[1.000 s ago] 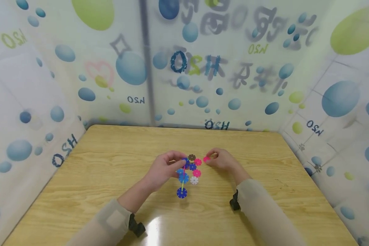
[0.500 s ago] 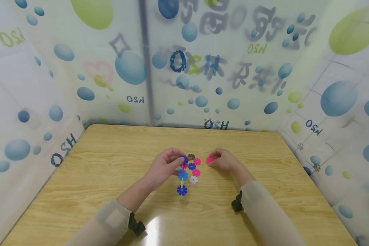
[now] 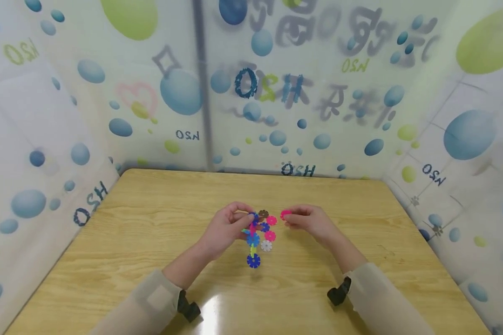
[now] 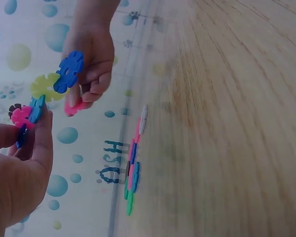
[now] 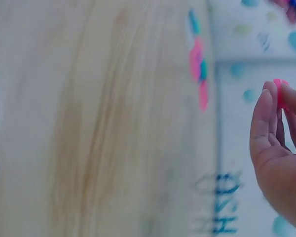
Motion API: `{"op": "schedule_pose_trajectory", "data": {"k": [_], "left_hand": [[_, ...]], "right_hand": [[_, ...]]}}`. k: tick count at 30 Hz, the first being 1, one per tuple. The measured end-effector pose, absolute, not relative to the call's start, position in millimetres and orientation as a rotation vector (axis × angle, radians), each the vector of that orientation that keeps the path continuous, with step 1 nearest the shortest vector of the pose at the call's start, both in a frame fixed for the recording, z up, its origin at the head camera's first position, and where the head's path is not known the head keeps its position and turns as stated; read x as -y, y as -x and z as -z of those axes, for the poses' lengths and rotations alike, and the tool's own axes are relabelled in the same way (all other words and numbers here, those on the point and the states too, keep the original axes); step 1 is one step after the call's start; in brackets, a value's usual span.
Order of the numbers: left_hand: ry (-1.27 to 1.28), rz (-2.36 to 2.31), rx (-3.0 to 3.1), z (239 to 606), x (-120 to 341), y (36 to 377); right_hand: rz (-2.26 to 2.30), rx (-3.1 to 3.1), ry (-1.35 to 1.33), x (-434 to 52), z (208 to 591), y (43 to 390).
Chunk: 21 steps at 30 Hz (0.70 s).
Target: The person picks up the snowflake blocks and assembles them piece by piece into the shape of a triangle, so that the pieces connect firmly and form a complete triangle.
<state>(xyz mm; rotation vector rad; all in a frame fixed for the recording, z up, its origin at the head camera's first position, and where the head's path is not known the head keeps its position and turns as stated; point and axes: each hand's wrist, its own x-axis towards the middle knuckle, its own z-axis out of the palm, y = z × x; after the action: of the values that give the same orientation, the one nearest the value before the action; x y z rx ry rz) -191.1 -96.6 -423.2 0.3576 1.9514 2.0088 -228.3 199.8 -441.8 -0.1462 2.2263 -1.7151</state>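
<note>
In the head view my left hand (image 3: 224, 230) pinches one end of a chain of joined snowflake building discs. The chain runs down through pink, light blue and yellow-green discs (image 4: 45, 87) to a dark blue disc (image 3: 253, 261) at its lower end. To the right, my right hand (image 3: 312, 223) holds a single pink snowflake disc (image 3: 285, 215) between thumb and fingers, apart from the chain. The right wrist view shows that pink disc (image 5: 281, 94) edge-on between the fingertips. Part of the chain is hidden behind the left fingers.
Loose snowflake discs lie on the wooden table (image 3: 172, 195) between the hands, among them a white disc (image 3: 266, 245), a pink disc (image 3: 270, 236) and a brown disc (image 3: 263, 213). A patterned curtain wall (image 3: 159, 139) closes off the table's back and sides.
The right hand has turned and its wrist has swung out to the right, the pink disc still between its fingers. My left hand keeps its grip while the chain tilts slightly.
</note>
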Motion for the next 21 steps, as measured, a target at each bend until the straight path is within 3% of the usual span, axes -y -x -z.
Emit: {"op": "schedule_pose_trajectory", "data": {"k": [8, 21], "left_hand": [[-0.359, -1.996, -1.969, 421.4, 96.3, 191.0], [-0.387, -1.928, -2.078, 421.6, 95.6, 187.9]], "right_hand": [[1.836, -2.166, 0.241, -181.6, 415.1, 200.3], [1.878, -2.158, 0.295, -169.1, 409.6, 186.8]]}}
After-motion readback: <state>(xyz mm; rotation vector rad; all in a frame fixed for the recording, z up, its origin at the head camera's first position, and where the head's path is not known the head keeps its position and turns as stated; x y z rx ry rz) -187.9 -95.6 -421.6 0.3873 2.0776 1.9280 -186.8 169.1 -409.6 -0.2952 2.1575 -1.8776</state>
